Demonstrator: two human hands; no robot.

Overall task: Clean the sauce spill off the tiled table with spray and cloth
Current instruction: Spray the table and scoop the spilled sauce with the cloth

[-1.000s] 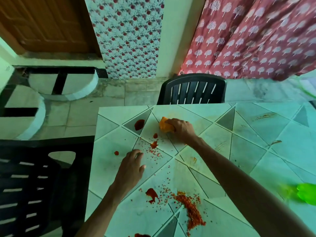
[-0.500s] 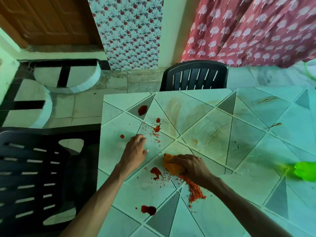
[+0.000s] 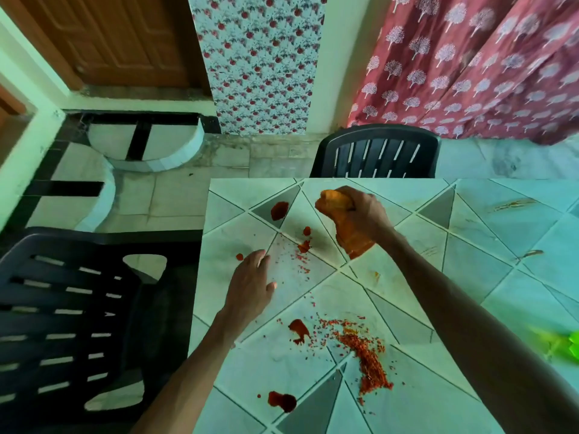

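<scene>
Fingers [image 3: 260, 259] of the left hand [image 3: 250, 288] lie straight and close together, flat on the pale tiled table [image 3: 470, 277], just right of the black slatted plastic chair [image 3: 62, 308] that stands against the table's left edge. Dark red sauce blobs [image 3: 279, 210] sit beyond the fingertips, near the wrist and at the near edge, with small specks between them. Right of the wrist lies a heap of loose orange-red flakes [image 3: 369, 361]. Farther back, the right hand [image 3: 363, 211] grips a bunched orange cloth [image 3: 351, 238], fingers curled tight round its top; the cloth hangs below the palm, and whether it touches the tile I cannot tell. Behind the far edge stands a second black chair [image 3: 376, 151]. The right forearm crosses the table and hides the tiles beneath. At the right border lies a bright green plastic shape [image 3: 564, 347], too blurred to make out.
</scene>
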